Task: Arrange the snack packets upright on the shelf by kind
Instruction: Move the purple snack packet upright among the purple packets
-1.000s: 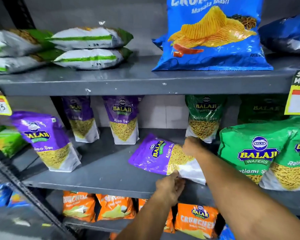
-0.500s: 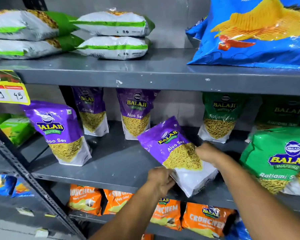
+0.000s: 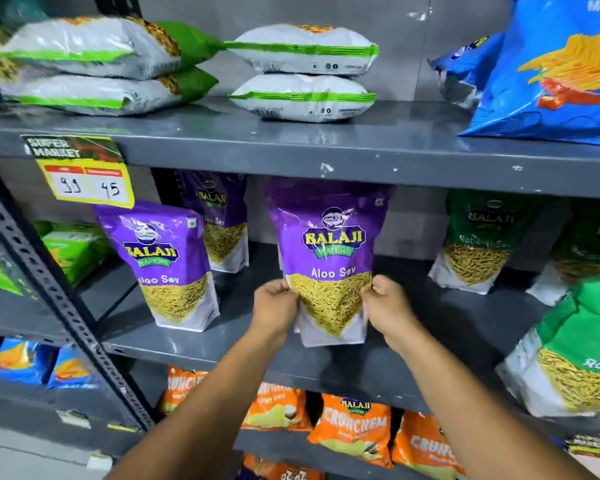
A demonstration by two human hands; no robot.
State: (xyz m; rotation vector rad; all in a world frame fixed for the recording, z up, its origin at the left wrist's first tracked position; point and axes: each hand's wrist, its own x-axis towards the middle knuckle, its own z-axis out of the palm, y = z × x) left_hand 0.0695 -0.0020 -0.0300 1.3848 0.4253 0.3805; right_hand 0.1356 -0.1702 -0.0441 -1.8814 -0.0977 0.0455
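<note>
A purple packet (image 3: 329,261) of Aloo Sev is being stood upright on the middle shelf (image 3: 243,344), near the shelf's front edge and about midway along it. The packet is held at its lower half from both sides: the left hand (image 3: 274,304) is closed on the left edge, the right hand (image 3: 387,306) on the right edge, each with fingers curled in and pinching the plastic. Both forearms are stretched forward and slightly upward from the bottom of the view, wrists roughly level with each other. The packet's base appears to rest on the shelf, though contact cannot be confirmed, since the hands partly cover its lower corners. The step in hand is judged to be the setting down of this packet among its own kind (two more purple packets are seen to the left, one (image 3: 167,265) near the front edge and one (image 3: 222,220) toward the back). Green packets (image 3: 478,240) are kept toward the right end of the same shelf. Next, the packet would need to be steadied so it stands unaided, then both grips loosened gently so it is not tipped.
</note>
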